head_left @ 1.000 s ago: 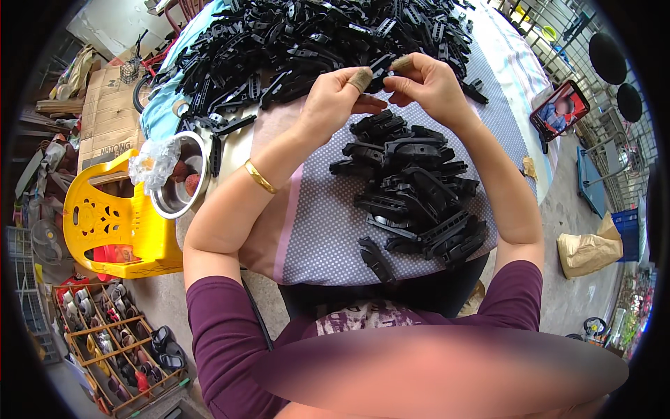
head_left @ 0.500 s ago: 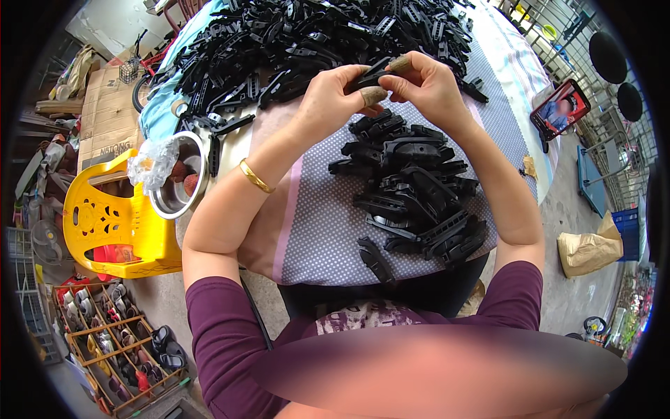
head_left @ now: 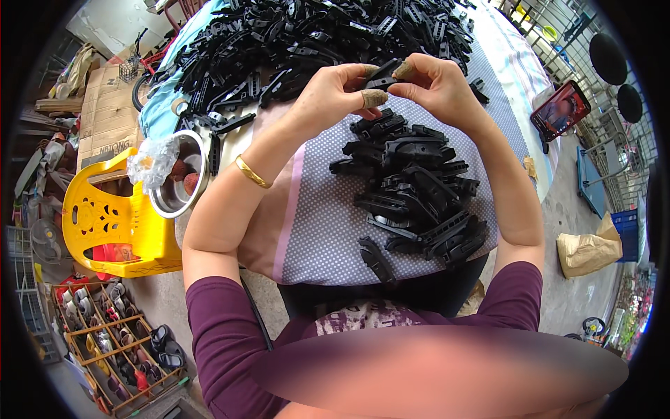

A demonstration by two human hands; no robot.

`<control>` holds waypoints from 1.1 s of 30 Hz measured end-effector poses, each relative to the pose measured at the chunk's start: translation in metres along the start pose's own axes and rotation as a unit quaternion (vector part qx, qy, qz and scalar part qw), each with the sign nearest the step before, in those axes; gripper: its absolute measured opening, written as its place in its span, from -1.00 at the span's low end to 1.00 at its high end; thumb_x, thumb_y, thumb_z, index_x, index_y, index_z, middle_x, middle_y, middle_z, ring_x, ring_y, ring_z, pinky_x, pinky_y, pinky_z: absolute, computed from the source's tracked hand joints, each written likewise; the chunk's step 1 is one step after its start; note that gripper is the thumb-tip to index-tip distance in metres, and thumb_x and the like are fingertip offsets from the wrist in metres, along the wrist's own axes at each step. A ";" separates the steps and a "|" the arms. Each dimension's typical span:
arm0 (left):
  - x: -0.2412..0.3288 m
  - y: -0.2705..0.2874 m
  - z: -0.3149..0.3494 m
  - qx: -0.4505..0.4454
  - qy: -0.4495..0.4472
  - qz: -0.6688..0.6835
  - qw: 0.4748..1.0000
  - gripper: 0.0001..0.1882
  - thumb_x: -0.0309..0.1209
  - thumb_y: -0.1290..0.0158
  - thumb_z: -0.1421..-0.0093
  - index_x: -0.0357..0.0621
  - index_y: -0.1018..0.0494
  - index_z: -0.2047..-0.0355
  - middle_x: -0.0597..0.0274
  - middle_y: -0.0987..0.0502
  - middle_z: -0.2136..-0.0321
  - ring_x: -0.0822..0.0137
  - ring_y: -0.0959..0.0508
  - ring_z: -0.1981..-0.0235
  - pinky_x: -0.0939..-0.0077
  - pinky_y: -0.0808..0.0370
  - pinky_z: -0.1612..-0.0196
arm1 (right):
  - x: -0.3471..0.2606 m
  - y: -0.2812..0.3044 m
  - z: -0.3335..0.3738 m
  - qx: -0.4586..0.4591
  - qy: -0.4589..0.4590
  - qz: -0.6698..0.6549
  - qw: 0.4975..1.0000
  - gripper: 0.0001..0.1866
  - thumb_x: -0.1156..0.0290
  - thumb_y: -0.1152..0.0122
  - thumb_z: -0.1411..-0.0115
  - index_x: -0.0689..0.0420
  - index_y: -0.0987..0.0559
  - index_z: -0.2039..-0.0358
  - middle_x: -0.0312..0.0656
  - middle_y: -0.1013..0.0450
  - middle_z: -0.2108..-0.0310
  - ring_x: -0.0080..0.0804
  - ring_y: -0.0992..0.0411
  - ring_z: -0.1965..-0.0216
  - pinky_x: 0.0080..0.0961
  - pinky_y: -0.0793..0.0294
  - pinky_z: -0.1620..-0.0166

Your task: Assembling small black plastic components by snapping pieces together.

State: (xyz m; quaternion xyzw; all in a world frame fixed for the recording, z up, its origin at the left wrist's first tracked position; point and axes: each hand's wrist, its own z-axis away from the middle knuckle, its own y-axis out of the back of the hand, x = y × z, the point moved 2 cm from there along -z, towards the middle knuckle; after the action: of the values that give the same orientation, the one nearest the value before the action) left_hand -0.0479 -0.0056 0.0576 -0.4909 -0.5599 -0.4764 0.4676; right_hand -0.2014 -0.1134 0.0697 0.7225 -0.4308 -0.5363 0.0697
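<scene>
Part (head_left: 382, 75): black, slim; held up aslant between both hands, above the desk (head_left: 269, 237), beyond the small pile (head_left: 419, 188) and before the big pile (head_left: 328, 42).
Left hand (head_left: 328, 98): grip pinching the left end of the part between thumb and fingers; exact contact hidden behind the fingers, so cannot tell how far the hold wraps.
Right hand (head_left: 440, 87): grip pinching the right end of the part, forefinger at the upper edge, thumb close below.
Wraps (head_left: 374, 98): brownish, around digits of both hands.
Bangle (head_left: 252, 172): gold, around the left wrist.
Small pile: similar black pieces, heaped on dotted cloth (head_left: 314, 223) between the forearms; one piece (head_left: 377, 260) lying aslant at the lower left edge.
Big pile: many more black pieces, tangled across the far side of the desk.
Bowl (head_left: 201, 188): metal, round, left of the left forearm; reddish fruit (head_left: 190, 184) inside, clear bag (head_left: 153, 164) over the rim.
Chair (head_left: 98, 216): yellow, just beside the bowl.
Phone (head_left: 560, 110): propped up at the right side of the desk, screen lit.
Sack (head_left: 590, 253): brown, on the floor at right, beside a blue crate (head_left: 628, 237).
Rack (head_left: 118, 349): at lower left, filled with shoes.
</scene>
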 end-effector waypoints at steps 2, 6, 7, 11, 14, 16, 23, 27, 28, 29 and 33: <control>0.000 -0.001 -0.001 -0.001 -0.003 0.003 1.000 -0.60 -0.48 -0.15 -0.07 -0.42 -0.39 0.09 0.17 -0.54 0.41 0.44 -0.56 0.43 0.60 -0.57 0.34 | -0.001 0.000 0.001 -0.002 -0.004 0.032 0.999 -0.82 0.48 -0.29 -0.05 0.27 -0.49 0.39 -0.33 -0.45 0.51 -0.72 -0.38 0.43 -0.73 -0.41 0.34; 0.003 0.005 -0.001 -0.018 0.026 -0.032 0.999 -0.57 -0.44 -0.18 -0.05 -0.40 -0.39 0.08 0.19 -0.53 0.49 0.48 -0.54 0.53 0.64 -0.53 0.47 | -0.009 0.002 0.001 -0.013 0.005 0.064 0.998 -0.83 0.48 -0.30 -0.03 0.27 -0.50 0.42 -0.33 -0.44 0.55 -0.74 -0.34 0.48 -0.76 -0.36 0.41; 0.003 0.007 -0.001 -0.038 0.044 -0.038 0.998 -0.56 -0.42 -0.19 -0.05 -0.40 -0.40 0.08 0.20 -0.52 0.52 0.50 -0.53 0.57 0.66 -0.52 0.52 | -0.009 0.003 0.001 -0.013 0.005 0.063 0.998 -0.83 0.48 -0.30 -0.03 0.27 -0.50 0.42 -0.33 -0.44 0.55 -0.74 -0.34 0.48 -0.76 -0.36 0.41; 0.003 0.007 0.000 -0.032 0.039 -0.048 0.998 -0.57 -0.37 -0.21 -0.04 -0.38 -0.43 0.11 0.24 -0.51 0.58 0.53 -0.50 0.62 0.68 -0.46 0.58 | -0.009 0.003 0.001 0.015 0.023 0.070 0.997 -0.82 0.45 -0.32 -0.03 0.26 -0.51 0.44 -0.33 -0.43 0.57 -0.73 -0.32 0.53 -0.76 -0.34 0.45; 0.004 0.003 0.001 0.040 -0.015 -0.150 0.988 -0.67 -0.37 -0.18 -0.07 -0.32 -0.48 0.20 0.26 -0.50 0.64 0.57 -0.48 0.65 0.67 -0.39 0.61 | -0.012 0.000 0.003 0.046 0.036 0.108 0.992 -0.79 0.41 -0.33 -0.02 0.25 -0.51 0.41 -0.30 -0.44 0.54 -0.69 -0.34 0.52 -0.74 -0.35 0.43; 0.007 -0.001 0.004 0.058 -0.044 -0.189 0.979 -0.70 -0.39 -0.16 -0.08 -0.33 -0.47 0.22 0.19 -0.51 0.63 0.51 -0.50 0.63 0.62 -0.41 0.58 | -0.017 0.001 0.001 0.083 0.108 0.193 0.972 -0.68 0.34 -0.33 0.00 0.24 -0.51 0.27 -0.18 -0.47 0.30 -0.48 -0.44 0.36 -0.60 -0.42 0.31; 0.002 0.000 0.003 0.064 -0.218 -0.343 0.911 -0.78 -0.44 -0.13 -0.05 -0.32 -0.44 0.32 -0.07 -0.47 0.57 0.00 -0.48 0.56 0.33 -0.40 0.48 | -0.008 0.000 0.002 -0.017 0.097 0.217 0.971 -0.64 0.40 -0.29 0.01 0.25 -0.51 0.18 -0.08 -0.49 0.26 -0.18 -0.48 0.26 -0.40 -0.46 0.19; 0.010 0.001 0.004 0.030 -0.196 -0.329 0.924 -0.73 -0.39 -0.15 -0.05 -0.29 -0.45 0.27 -0.04 -0.48 0.58 0.08 -0.50 0.57 0.35 -0.41 0.47 | -0.007 0.006 -0.001 -0.047 0.014 0.184 0.982 -0.66 0.42 -0.30 0.01 0.27 -0.52 0.20 -0.14 -0.50 0.35 -0.44 -0.47 0.34 -0.52 -0.44 0.22; 0.009 0.003 0.005 0.009 -0.140 -0.300 0.944 -0.71 -0.38 -0.16 -0.05 -0.27 -0.46 0.24 -0.04 -0.49 0.58 0.12 -0.51 0.57 0.36 -0.41 0.46 | -0.002 0.006 -0.004 -0.100 -0.027 0.099 0.990 -0.67 0.43 -0.30 0.01 0.26 -0.52 0.20 -0.19 -0.50 0.35 -0.52 -0.45 0.33 -0.56 -0.43 0.22; 0.004 0.004 0.004 -0.003 -0.087 -0.307 0.948 -0.69 -0.35 -0.17 -0.04 -0.23 -0.47 0.21 -0.03 -0.50 0.57 0.14 -0.53 0.54 0.37 -0.42 0.44 | 0.003 0.011 -0.007 -0.151 -0.070 0.017 0.986 -0.67 0.44 -0.29 0.01 0.25 -0.53 0.20 -0.23 -0.50 0.35 -0.60 -0.43 0.33 -0.61 -0.43 0.22; -0.011 -0.008 -0.001 -0.155 -0.245 -0.349 0.891 -0.67 -0.21 -0.12 -0.08 -0.17 -0.52 0.23 -0.01 -0.52 0.47 0.10 -0.52 0.35 0.35 -0.44 0.22 | 0.028 0.028 -0.038 -0.007 -0.093 -0.006 0.996 -0.70 0.33 -0.16 -0.14 0.19 -0.53 0.15 -0.29 -0.51 0.31 -0.62 -0.43 0.28 -0.63 -0.43 0.18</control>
State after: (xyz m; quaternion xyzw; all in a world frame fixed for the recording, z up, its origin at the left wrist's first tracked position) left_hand -0.0553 -0.0085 0.0463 -0.4308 -0.7113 -0.5541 0.0372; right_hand -0.1840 -0.1643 0.0812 0.6718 -0.4273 -0.6043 0.0307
